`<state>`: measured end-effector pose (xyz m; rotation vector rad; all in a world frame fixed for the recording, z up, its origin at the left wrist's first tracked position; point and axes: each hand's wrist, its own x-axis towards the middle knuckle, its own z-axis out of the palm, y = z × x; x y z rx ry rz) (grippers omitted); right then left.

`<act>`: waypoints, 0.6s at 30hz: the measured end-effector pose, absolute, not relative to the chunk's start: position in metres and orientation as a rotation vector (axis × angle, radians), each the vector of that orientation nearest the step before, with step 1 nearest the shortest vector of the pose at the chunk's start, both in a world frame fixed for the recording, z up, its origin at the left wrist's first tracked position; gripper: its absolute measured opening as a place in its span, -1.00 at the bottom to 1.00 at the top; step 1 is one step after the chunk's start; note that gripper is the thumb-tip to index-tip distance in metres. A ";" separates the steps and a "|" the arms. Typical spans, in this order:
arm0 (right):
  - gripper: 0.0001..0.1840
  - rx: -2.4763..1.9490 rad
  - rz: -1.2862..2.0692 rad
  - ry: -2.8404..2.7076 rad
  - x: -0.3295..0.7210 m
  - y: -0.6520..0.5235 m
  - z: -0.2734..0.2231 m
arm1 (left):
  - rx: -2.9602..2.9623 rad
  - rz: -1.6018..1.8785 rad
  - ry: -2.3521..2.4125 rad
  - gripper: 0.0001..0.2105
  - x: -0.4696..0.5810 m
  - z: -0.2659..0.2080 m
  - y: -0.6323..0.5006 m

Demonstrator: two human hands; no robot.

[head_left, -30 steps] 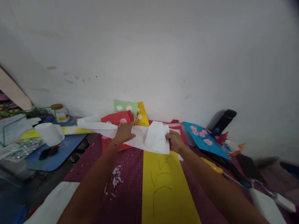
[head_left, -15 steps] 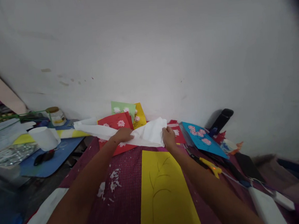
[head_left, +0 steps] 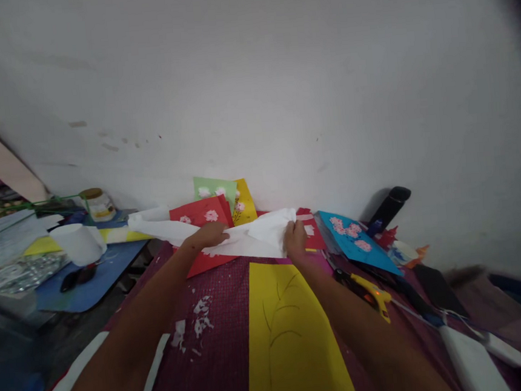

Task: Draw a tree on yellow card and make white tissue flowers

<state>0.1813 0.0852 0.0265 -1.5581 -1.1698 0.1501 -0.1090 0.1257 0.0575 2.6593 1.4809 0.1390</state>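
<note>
Step in hand, as judged: you are holding out and spreading a long, thin, white tissue-like paper strip [head_left: 270, 234] between two grips. The strip is raised near the far side of the desk covered in maroon checked cloth [head_left: 224, 363], beyond the top edge of the yellow rectangular card with dark curved pencil-like lines [head_left: 295, 338]. Your left hand [head_left: 213, 233] is closed on the middle of the strip, thumb toward the right; the exact fingertip contact is partly hidden. Your right hand [head_left: 295, 238] is curled shut around the strip's right end, the fingers bunched at its edge. Between the hands the paper is folded and creased; left of your left hand, a loose length runs in front of the red cards with pale pink paper flowers [head_left: 202, 213] toward the white paper roll [head_left: 77, 245]. Whether strip and roll join, you cannot tell from here. Torn white paper scraps [head_left: 202, 316] lie left of the yellow card; the yellow-and-black glue gun [head_left: 373, 292] lies to its right, out of your grasp. Next move, as judged, calls for an even, light pull with both grips kept firm, since paper this thin could tear or crumple.
</note>
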 end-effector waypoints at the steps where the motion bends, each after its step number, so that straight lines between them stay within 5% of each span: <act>1: -0.79 -1.564 0.135 -1.185 0.181 0.086 0.026 | 2.662 0.142 1.472 -0.72 -0.110 0.058 0.126; 18: -0.79 -1.624 0.074 -1.239 0.199 0.099 0.012 | 2.775 0.303 1.403 -0.58 -0.125 0.054 0.137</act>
